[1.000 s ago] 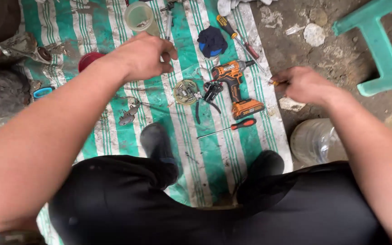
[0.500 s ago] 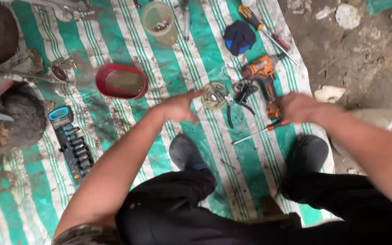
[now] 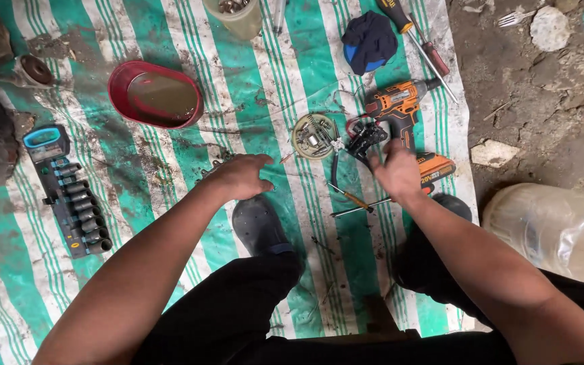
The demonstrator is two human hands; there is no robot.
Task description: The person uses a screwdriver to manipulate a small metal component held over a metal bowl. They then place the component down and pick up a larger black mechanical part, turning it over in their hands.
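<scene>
I sit over a green-and-white striped tarp (image 3: 170, 176). My left hand (image 3: 241, 177) hovers over it with fingers apart, holding nothing, just right of a small metal piece (image 3: 212, 166). My right hand (image 3: 395, 170) is blurred, fingers stretched out and empty, over the battery of an orange cordless drill (image 3: 400, 107). Its fingertips are next to a black clamp-like part (image 3: 365, 138). A round metal plate with springs (image 3: 313, 135) lies between the hands. Pliers (image 3: 336, 172) and a thin screwdriver (image 3: 359, 208) lie just below the right hand.
A red bowl of brown liquid (image 3: 157, 94) and a socket rail (image 3: 72, 199) lie to the left. At the top are a cup of bolts (image 3: 238, 15), a dark cloth (image 3: 370, 40) and two screwdrivers (image 3: 422, 44). A clear plastic jug (image 3: 555, 230) stands right, on dirt ground.
The view has shifted, so the tools sit more to the right. My right hand moved left and up onto the drill and black part. My left hand drew back from the round plate.
</scene>
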